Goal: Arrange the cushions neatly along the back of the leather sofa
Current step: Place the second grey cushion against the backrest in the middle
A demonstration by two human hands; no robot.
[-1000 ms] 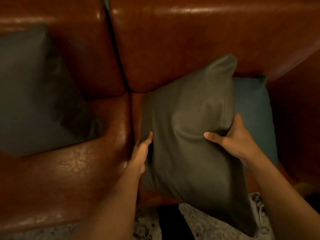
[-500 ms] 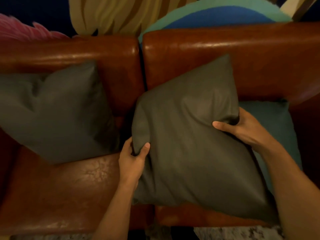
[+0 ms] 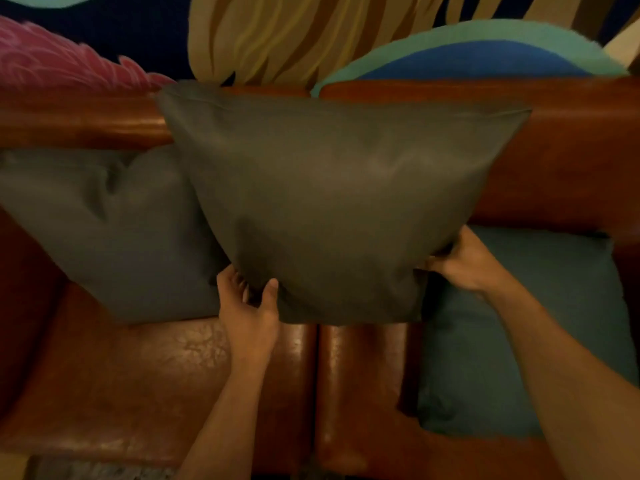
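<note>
I hold an olive-grey cushion point(image 3: 332, 202) upright over the middle of the brown leather sofa point(image 3: 145, 368), its top edge level with the top of the backrest. My left hand point(image 3: 249, 313) grips its lower left corner and my right hand point(image 3: 464, 261) grips its lower right edge. A dark grey cushion point(image 3: 114, 230) leans against the backrest to the left, partly overlapped by the held one. A teal cushion point(image 3: 519, 341) lies flat on the right seat, under my right arm.
The seam between the two seat pads point(image 3: 317, 393) runs below the held cushion. A colourful painted wall point(image 3: 277, 36) rises behind the backrest. A strip of patterned rug point(image 3: 90, 471) shows at the bottom left.
The olive-grey cushion has been lifted and turned from a tilted diamond to square and upright at the sofa's middle. Both hands slid to its lower corners. My view rose toward the wall.
</note>
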